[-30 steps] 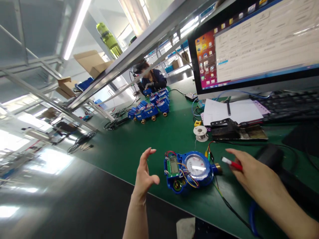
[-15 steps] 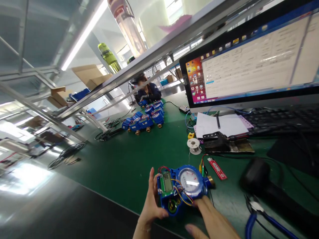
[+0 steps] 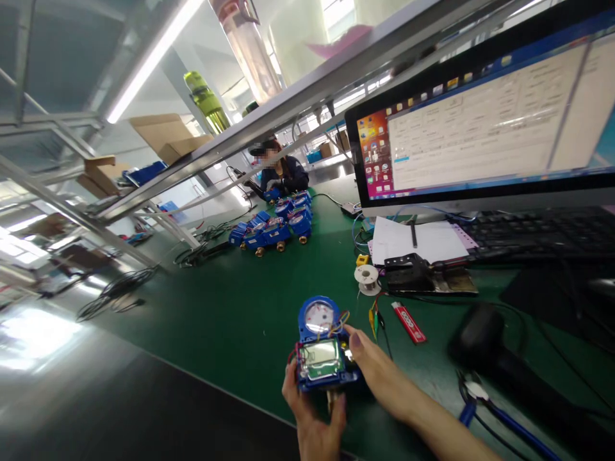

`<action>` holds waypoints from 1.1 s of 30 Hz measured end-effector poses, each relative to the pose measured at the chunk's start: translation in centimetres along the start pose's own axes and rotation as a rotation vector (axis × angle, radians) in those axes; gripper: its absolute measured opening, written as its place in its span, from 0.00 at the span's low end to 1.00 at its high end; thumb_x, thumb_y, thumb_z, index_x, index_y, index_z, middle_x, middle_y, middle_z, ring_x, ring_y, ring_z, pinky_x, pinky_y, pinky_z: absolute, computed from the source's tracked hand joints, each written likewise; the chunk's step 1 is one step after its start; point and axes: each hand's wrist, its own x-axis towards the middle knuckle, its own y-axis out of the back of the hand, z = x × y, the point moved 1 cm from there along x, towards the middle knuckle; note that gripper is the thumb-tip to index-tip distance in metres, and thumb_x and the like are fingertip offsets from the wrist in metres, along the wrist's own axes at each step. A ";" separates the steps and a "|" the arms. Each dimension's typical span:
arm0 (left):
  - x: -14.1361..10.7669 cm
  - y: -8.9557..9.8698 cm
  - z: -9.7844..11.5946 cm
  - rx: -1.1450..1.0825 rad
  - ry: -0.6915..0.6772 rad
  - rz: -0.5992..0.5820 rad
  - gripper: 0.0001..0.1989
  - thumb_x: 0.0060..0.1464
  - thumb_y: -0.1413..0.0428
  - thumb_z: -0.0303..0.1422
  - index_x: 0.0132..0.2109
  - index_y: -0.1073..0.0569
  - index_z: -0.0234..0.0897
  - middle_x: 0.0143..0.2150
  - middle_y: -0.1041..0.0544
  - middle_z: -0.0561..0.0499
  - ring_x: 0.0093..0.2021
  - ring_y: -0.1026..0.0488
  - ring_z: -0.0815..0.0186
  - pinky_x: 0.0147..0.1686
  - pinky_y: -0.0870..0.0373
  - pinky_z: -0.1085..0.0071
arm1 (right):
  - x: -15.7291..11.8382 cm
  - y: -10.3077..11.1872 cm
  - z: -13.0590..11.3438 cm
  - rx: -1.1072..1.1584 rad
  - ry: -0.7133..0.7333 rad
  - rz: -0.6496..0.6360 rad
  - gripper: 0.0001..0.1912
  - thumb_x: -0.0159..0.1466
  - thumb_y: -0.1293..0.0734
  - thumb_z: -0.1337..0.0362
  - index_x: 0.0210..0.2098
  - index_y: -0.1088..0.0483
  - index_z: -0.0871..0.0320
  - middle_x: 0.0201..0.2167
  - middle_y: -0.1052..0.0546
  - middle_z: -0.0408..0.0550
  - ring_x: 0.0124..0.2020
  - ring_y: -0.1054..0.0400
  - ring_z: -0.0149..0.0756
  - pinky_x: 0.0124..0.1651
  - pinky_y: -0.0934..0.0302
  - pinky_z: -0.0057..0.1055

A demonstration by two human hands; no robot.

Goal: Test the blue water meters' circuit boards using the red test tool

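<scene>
A blue water meter (image 3: 303, 333) with a round dial, a small display on a green circuit board and loose thin wires is between my hands, just above or on the green bench near its front edge. My left hand (image 3: 314, 416) grips its near end, with the thumb by the brass fitting (image 3: 331, 398). On the right side of the meter, my right hand (image 3: 372, 365) holds the housing with thumb and fingers. The underside of the meter is hidden. Just right of it lie several alligator clips (image 3: 375, 320) on wires.
Several blue meters (image 3: 273, 230) stand farther back, near a seated person (image 3: 283, 173). A solder spool (image 3: 368, 280), a red-and-white packet (image 3: 408, 322), a black scanner (image 3: 480, 339) and blue-handled cutters (image 3: 478, 390) lie right. Behind them stand a monitor (image 3: 471, 128) and keyboard (image 3: 538, 237).
The meter has turned about a quarter turn, so its dial now points away and its display faces me. It has moved left, clear of the clips; both hands have shifted around it.
</scene>
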 end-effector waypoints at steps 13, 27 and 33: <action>1.1 -0.7 1.7 -0.231 0.086 -0.098 0.44 0.50 0.44 0.40 0.64 0.66 0.50 0.64 0.51 0.42 0.64 0.48 0.56 0.58 0.41 0.58 | 5.5 0.3 1.2 0.216 -0.022 0.076 0.43 0.57 0.52 0.33 0.51 0.32 0.60 0.52 0.30 0.55 0.55 0.39 0.45 0.59 0.49 0.42; 7.8 2.6 2.4 -0.269 -0.263 -0.421 0.38 0.36 0.34 0.44 0.55 0.37 0.45 0.51 0.33 0.47 0.53 0.35 0.60 0.55 0.37 0.64 | 3.8 -0.2 2.1 0.118 -0.055 0.069 0.37 0.60 0.51 0.37 0.52 0.36 0.58 0.51 0.29 0.54 0.52 0.37 0.44 0.57 0.47 0.44; 8.8 3.2 3.9 -0.056 -0.232 -0.505 0.22 0.45 0.38 0.37 0.49 0.31 0.43 0.47 0.31 0.49 0.50 0.33 0.62 0.52 0.37 0.66 | 3.0 0.0 3.2 0.024 0.000 0.118 0.37 0.61 0.52 0.37 0.55 0.39 0.58 0.55 0.34 0.54 0.57 0.43 0.43 0.61 0.52 0.42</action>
